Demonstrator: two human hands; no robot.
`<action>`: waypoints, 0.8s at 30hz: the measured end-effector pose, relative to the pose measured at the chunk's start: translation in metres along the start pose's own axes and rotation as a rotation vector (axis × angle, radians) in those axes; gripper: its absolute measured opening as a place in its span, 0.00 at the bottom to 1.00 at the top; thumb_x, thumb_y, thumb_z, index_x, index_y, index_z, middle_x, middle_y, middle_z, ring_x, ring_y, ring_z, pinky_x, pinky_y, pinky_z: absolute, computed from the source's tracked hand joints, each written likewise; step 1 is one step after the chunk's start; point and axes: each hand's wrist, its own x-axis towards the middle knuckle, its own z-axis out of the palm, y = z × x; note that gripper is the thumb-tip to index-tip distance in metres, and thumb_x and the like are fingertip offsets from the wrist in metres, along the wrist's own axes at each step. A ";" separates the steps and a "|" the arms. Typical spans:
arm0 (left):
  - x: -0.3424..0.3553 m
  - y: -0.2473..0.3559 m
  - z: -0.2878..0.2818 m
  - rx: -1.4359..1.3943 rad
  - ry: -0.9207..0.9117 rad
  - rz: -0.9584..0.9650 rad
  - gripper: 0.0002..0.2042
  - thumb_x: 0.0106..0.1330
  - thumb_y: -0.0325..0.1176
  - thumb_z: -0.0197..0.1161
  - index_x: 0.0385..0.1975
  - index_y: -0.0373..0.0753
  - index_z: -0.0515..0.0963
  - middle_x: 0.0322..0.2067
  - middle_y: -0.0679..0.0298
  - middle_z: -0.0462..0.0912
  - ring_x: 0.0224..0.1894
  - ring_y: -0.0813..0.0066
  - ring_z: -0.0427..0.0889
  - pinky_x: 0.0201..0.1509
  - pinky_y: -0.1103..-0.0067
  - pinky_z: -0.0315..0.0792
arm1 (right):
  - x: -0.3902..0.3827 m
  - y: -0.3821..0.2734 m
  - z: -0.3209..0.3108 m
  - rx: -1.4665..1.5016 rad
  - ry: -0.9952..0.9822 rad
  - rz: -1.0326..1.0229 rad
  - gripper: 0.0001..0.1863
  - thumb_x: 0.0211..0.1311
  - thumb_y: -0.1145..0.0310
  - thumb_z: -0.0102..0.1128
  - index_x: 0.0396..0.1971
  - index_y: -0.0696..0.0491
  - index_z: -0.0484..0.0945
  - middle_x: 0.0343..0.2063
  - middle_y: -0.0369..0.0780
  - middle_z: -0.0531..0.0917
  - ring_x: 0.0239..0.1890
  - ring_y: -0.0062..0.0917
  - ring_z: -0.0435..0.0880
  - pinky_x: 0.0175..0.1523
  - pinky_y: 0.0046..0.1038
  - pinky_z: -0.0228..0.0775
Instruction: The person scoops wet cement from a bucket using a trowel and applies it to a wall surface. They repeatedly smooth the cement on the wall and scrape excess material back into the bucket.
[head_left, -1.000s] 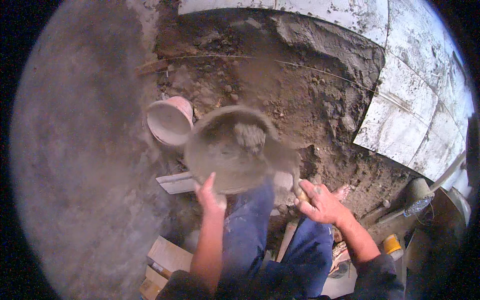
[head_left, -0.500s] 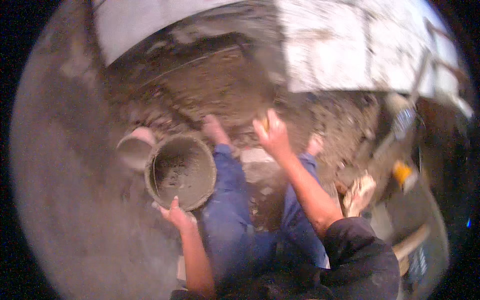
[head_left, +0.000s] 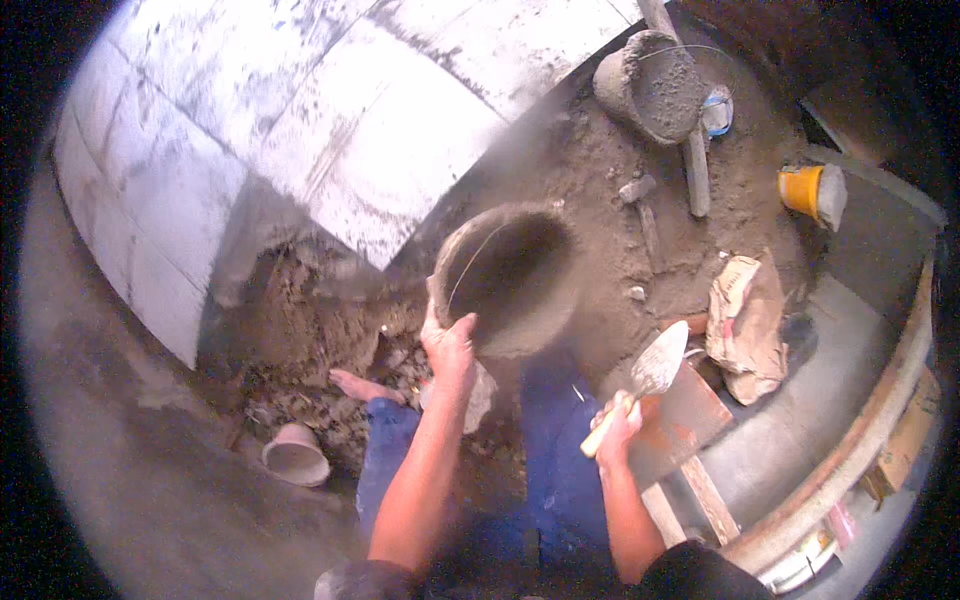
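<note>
A mortar-caked bucket (head_left: 450, 250) with a thin wire handle is tipped in front of me, its dark mouth facing up and to the right. My left hand (head_left: 449, 345) grips its near left rim, thumb up on the edge. In my right hand (head_left: 618, 432) is a trowel (head_left: 658, 362), held by its light wooden handle, the grey-smeared blade pointing up and away. The blade is just above a flat reddish-brown tile (head_left: 690, 420) leaning beside my leg. How much is left inside the bucket is lost in shadow.
Pale floor tiles (head_left: 400, 150) spread across the far left. A small pinkish pot (head_left: 296, 456) lies at the left. To the right are a mortar-filled bucket (head_left: 670, 95), a hammer (head_left: 645, 215), a torn paper bag (head_left: 745, 330), a yellow bucket (head_left: 800, 190) and a curved plank (head_left: 860, 440).
My left hand has carried the bucket rightward and tipped it. The right hand has come back nearer my body, and the trowel now shows clearly. My view has swung to the right.
</note>
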 end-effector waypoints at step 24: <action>0.256 0.076 0.374 2.107 -0.277 0.796 0.18 0.58 0.43 0.65 0.37 0.32 0.81 0.34 0.49 0.84 0.39 0.59 0.83 0.43 0.68 0.77 | 0.040 0.040 -0.006 -0.399 -0.332 -0.044 0.20 0.63 0.62 0.61 0.48 0.59 0.72 0.25 0.39 0.79 0.19 0.21 0.78 0.23 0.25 0.72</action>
